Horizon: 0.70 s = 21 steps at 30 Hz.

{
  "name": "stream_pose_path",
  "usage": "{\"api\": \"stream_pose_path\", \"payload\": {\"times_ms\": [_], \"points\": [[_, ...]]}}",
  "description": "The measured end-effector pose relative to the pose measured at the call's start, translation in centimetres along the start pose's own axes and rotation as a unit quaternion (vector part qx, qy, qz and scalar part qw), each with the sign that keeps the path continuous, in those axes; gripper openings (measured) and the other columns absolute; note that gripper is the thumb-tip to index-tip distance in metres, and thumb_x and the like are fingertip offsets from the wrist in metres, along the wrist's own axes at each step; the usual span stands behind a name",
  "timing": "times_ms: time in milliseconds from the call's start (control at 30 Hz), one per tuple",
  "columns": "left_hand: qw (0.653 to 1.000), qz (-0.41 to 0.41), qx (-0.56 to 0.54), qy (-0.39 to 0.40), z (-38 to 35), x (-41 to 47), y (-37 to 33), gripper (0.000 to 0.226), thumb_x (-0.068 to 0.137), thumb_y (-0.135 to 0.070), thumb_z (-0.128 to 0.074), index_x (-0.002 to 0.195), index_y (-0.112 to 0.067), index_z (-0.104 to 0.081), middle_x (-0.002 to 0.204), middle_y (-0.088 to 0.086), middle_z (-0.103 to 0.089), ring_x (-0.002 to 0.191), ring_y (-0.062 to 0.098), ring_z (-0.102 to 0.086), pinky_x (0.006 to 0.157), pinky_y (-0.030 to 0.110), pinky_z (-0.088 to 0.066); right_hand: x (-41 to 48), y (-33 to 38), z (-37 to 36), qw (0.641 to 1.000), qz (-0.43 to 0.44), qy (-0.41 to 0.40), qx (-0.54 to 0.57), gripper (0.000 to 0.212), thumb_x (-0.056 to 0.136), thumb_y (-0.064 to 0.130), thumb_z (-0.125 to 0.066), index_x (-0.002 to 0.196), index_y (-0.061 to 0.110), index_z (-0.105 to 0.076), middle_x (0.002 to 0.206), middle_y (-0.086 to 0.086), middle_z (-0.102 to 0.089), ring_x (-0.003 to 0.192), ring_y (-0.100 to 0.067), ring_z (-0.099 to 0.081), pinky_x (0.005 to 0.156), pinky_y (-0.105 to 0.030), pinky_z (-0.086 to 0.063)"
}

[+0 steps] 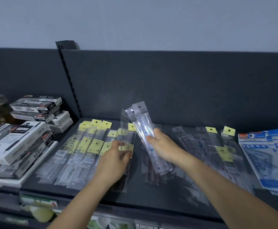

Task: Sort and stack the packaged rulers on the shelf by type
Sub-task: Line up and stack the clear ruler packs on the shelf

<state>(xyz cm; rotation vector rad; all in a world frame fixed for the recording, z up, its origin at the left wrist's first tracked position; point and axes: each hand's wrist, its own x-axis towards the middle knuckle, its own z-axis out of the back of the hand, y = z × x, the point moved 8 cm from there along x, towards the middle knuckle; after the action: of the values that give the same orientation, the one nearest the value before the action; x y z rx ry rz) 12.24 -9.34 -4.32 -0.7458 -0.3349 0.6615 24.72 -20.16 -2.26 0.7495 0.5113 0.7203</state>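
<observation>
Near the middle of the frame, the right grip (158,141) is clenched round a bundle of clear ruler packets (143,119), thumb on top, holding it raised off the shelf with its punched ends tilted toward the upper left. Just left of it, the left grip (118,156) pinches a single clear packet (124,128) between thumb and fingers, so that the packet stands nearly upright, its top close beside the bundle. Under and to the left of this grip lie the yellow-labelled ruler packets (88,146), fanned side by side with their yellow tabs toward the back. Below the right grip a loose heap of clear packets (151,172) lies on the dark shelf (143,195). Further right a mixed spread of packets (217,146), some clear and some with yellow tabs, overlaps at angles. At the right edge lie blue geometry sets (267,162); at the left edge, stacked black-and-white boxes (19,142).
</observation>
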Motion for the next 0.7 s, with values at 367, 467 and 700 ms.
{"api": "stream_pose_path", "payload": {"times_ms": [367, 467, 700], "points": [[0.999, -0.027, 0.046, 0.007, 0.4, 0.6, 0.6, 0.023, 0.096, -0.032, -0.05, 0.113, -0.023, -0.04, 0.096, -0.012, -0.071, 0.07, 0.013, -0.058, 0.067, 0.032, -0.045, -0.1, -0.4, -1.6, 0.991, 0.011, 0.057, -0.118, 0.03, 0.101, 0.039, -0.031, 0.074, 0.025, -0.028, 0.084, 0.004, -0.042, 0.077, -0.015, -0.041, 0.066, -0.033, -0.034], [0.999, -0.031, 0.034, 0.017, 0.6, 0.8, 1.1, 0.023, 0.095, -0.031, -0.052, 0.112, -0.023, -0.041, 0.09, -0.008, -0.073, 0.061, 0.012, -0.054, 0.061, 0.03, -0.041, -0.8, -0.7, -0.7, 0.992, 0.01, 0.046, -0.114, 0.027, 0.101, 0.038, -0.032, 0.082, 0.019, -0.033, 0.09, 0.0, -0.046, 0.08, -0.016, -0.043, 0.068, -0.033, -0.035], [0.998, -0.035, 0.04, 0.034, 0.9, 1.5, 0.9, 0.026, 0.094, -0.025, -0.052, 0.116, -0.02, -0.04, 0.075, 0.007, -0.072, 0.067, 0.018, -0.063, 0.067, 0.037, -0.049, -2.3, -2.7, 1.9, 0.993, -0.029, 0.025, -0.109, 0.026, 0.102, 0.037, -0.032, 0.082, 0.02, -0.034, 0.098, -0.002, -0.048, 0.086, -0.017, -0.047, 0.075, -0.035, -0.038]]}}
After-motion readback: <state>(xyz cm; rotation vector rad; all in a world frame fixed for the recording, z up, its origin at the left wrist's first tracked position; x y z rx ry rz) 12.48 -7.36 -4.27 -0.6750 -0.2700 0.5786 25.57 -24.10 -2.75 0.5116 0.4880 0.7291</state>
